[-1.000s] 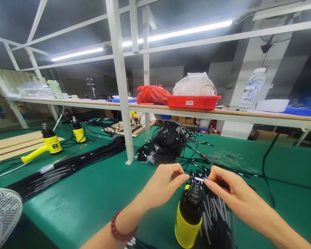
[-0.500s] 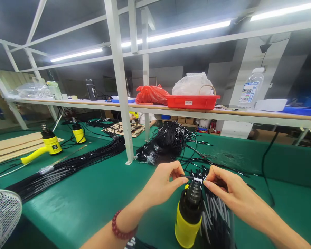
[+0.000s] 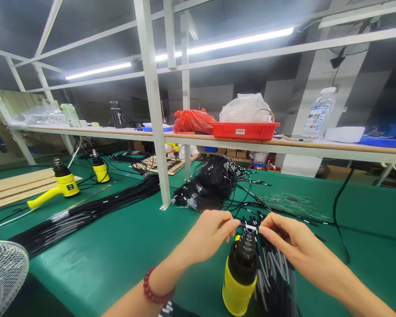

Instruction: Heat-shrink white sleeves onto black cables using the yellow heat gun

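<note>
Between my two hands a thin black cable (image 3: 251, 227) with a white sleeve on it is stretched level, just over the nozzle of an upright yellow heat gun (image 3: 240, 277). My left hand (image 3: 214, 226) pinches the cable's left side between thumb and forefinger. On the other side, my right hand (image 3: 284, 235) pinches its right end the same way. Behind and to the right of the heat gun lies a bundle of black and grey cables (image 3: 273, 268) with white marks, partly hidden by my right hand.
A large heap of black cables (image 3: 214, 180) lies beyond my hands, near a white post (image 3: 156, 110). Two more yellow heat guns (image 3: 67, 187) stand at left, by a long cable bundle (image 3: 95, 211). A white fan (image 3: 6, 277) is at lower left. The shelf holds a red tray (image 3: 246, 130).
My left hand has slid slightly right along the cable, with its fingers closer to the white sleeve. My right hand and the heat gun stay almost where they were.
</note>
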Demonstrator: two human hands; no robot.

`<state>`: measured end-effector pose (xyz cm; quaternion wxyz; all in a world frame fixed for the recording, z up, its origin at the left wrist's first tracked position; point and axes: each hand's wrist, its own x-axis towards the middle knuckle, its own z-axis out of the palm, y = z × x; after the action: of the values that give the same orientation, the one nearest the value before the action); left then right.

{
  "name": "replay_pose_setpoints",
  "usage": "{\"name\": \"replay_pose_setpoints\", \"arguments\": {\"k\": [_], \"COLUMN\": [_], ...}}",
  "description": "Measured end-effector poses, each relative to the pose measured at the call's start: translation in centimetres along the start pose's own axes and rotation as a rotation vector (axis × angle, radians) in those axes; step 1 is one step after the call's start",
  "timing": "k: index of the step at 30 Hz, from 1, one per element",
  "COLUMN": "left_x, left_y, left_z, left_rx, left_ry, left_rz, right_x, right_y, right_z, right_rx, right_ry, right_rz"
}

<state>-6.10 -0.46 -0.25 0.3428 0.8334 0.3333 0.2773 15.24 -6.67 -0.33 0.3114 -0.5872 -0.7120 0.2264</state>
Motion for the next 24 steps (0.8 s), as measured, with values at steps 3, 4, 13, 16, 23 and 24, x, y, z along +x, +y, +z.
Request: {"name": "replay_pose_setpoints", "arguments": {"k": [3,4,13,16,23,24], "left_x": [0.18,0.24,0.33,0.4,0.69,0.7], "left_y": [-0.04,-0.01,0.47,0.47,0.47,0.48], "left_z": [0.11,0.14,0.01,0.01,0.26,0.27], "left_rx": [-0.031,-0.045,-0.066,-0.084,-0.155,-0.153], "left_ry": [0.034,0.043,0.052,0.087,0.152,0.165], "left_rz": [0.026,0.031,0.001,0.019,0.01,0.01], "right_x": [0.0,0.02,0.0,-0.25,-0.14,-0.08], "right_y": [0.01,0.01,-0.09,-0.17,-0.43,-0.46], "right_z": [-0.27,-0.32,-0.22,-0.29,-0.33,-0.32], "right_rx": [-0.079,-0.093,-0.065,-0.058,-0.038,-0.039], "right_ry": [-0.014,-0.008,0.052,0.06,0.062,0.059], "right_rz": [0.013,0.014,-0.011,-0.012,-0.019,-0.017]}}
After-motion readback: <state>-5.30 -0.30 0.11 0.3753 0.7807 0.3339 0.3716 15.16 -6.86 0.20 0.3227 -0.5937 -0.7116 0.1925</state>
